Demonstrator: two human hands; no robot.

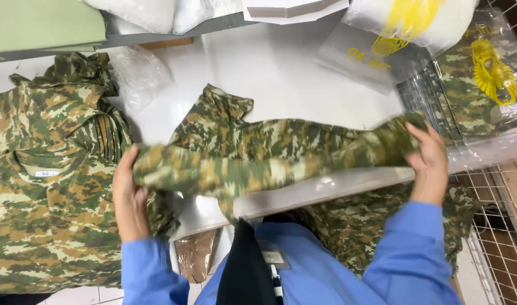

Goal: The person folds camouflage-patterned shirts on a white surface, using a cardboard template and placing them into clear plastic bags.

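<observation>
Both hands, left hand (129, 197) and right hand (429, 161), clamp the camouflage shirt's (258, 155) ends, stretching it taut, probably for folding

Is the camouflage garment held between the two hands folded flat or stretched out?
Stretched out. The camouflage garment hangs lengthwise above the white table, gripped at one end by the left hand and at the other by the right hand.

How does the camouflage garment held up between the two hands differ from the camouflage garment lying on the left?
The held garment is lifted above the white table, stretched between the left hand and right hand; the stacked garment lies untouched. The held garment is blurred and bunched into a band; the stacked garment is spread flat, collar showing. Both share one green-brown camouflage print.
</observation>
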